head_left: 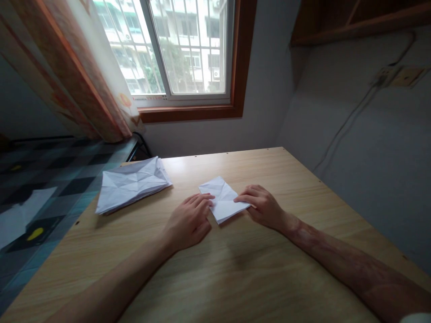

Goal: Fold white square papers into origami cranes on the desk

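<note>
A small folded sheet of white paper point(225, 205) lies on the wooden table between my hands, with crease lines across its upper part. The fingertips of my left hand point(190, 220) rest on its left edge, fingers stretched forward and thumb apart from the sheet. At the right corner, my right hand point(264, 206) pinches the paper, index finger on top and the thumb side by the edge. To the left sits a stack of creased white paper point(134, 181), touched by neither hand.
The light wooden table point(215, 278) reaches toward a barred window point(195, 49). On the left, loose white sheets point(23, 215) lie on a checked cloth point(63, 168) beside a patterned curtain point(84, 72). A cable point(346, 119) runs down the right wall from a socket point(400, 76).
</note>
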Demonstrator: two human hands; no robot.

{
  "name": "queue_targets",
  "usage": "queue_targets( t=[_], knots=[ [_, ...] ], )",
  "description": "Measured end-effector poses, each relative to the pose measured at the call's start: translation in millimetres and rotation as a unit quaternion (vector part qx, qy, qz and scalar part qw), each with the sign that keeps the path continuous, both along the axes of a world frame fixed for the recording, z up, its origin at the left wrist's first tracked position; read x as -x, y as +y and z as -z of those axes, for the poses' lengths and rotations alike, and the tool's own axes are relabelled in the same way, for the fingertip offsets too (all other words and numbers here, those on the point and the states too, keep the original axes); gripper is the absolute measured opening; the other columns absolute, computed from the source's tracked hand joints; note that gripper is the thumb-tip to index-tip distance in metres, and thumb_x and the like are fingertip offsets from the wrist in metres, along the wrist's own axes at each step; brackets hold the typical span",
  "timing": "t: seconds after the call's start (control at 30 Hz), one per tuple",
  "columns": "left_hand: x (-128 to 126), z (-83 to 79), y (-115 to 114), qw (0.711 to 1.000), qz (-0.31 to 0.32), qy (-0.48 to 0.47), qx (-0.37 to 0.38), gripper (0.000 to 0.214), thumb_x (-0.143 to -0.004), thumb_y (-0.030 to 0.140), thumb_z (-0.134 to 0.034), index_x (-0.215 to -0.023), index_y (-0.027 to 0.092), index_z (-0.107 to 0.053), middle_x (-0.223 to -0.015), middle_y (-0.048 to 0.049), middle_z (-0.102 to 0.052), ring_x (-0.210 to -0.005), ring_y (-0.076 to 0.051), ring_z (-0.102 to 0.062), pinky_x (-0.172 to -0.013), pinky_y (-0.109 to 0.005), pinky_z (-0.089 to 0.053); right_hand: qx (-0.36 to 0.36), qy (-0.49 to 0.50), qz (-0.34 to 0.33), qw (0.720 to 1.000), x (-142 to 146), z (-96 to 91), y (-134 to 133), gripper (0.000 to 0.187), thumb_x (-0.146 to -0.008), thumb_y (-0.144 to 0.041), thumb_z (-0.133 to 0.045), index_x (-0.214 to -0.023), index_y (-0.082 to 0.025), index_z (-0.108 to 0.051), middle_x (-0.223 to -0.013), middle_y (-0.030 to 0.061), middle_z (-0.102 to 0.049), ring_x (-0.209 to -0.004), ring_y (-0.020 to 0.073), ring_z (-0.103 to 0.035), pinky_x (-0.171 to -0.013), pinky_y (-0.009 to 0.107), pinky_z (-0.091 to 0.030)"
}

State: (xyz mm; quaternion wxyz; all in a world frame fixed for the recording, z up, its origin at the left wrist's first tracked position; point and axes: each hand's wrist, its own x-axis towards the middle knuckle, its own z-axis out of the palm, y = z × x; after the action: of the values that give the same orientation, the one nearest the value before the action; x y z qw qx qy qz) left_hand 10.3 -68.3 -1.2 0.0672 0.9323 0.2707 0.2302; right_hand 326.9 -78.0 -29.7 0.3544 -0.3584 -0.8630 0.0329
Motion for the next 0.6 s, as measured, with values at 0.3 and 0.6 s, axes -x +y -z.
queue_targets(
  t=[0.3, 0.6],
  knots=[
    [0, 5.0, -7, 0.992, 0.02, -0.008, -0.121, 0.017, -0.107, 0.024, -0.064, -0.123, 0.026, -0.07, -0.122, -0.0064, -0.083, -0.101, -0.025, -0.078, -0.091, -0.042, -0.06, -0.046, -0.044, 0.014, 0.998, 3, 0.0, -10, 0.024, -0.105, -0.024, -0.068, -0.122, -0.033, -0.081, -0.101, 0.0062, -0.076, -0.098, 0.0286, -0.066, -0.102, 0.05, -0.055],
    [3, 4.7, -7, 0.973, -0.048, -0.219, 0.054, 0.012, -0.11, 0.025, -0.062, -0.113, 0.022, -0.073, -0.103, -0.0063, -0.081, -0.092, -0.018, -0.078, -0.071, -0.025, -0.062, 0.025, 0.075, 0.058, 0.995, 4, -1.0, 1, 0.022, -0.097, -0.021, -0.074, -0.117, -0.029, -0.079, -0.133, 0.007, -0.078, -0.123, 0.0313, -0.069, -0.111, 0.05, -0.055]
  ],
)
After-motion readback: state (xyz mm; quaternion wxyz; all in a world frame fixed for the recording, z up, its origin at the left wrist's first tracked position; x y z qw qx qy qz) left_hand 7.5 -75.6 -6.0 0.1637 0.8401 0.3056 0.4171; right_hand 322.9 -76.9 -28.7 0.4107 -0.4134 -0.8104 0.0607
